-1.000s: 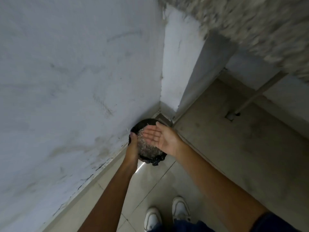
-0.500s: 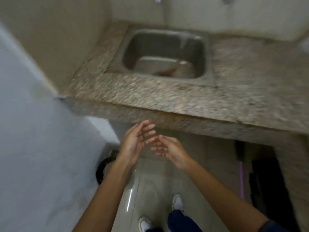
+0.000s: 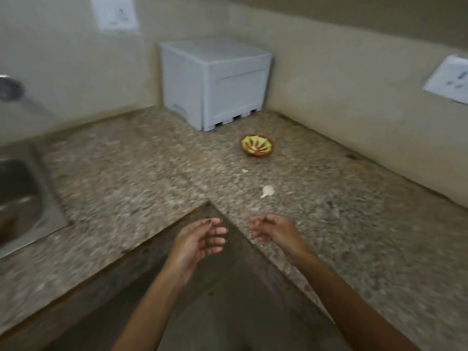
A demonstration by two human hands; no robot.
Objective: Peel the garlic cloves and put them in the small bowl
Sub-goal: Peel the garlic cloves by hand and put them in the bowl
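the person's left hand (image 3: 200, 239) and right hand (image 3: 272, 230) are hovering side by side at the inner corner of the speckled granite counter (image 3: 141, 173), fingers loosely curled and holding nothing. a whitish garlic clove (image 3: 267, 191) is lying on the counter ahead of the right fingertips, apart from them. farther back, the small round brown bowl with a yellow-green inside (image 3: 257, 145) is sitting near a grey plastic box (image 3: 215, 82); its contents are too blurred to tell. a steel sink (image 3: 17, 196) is showing at the left edge.
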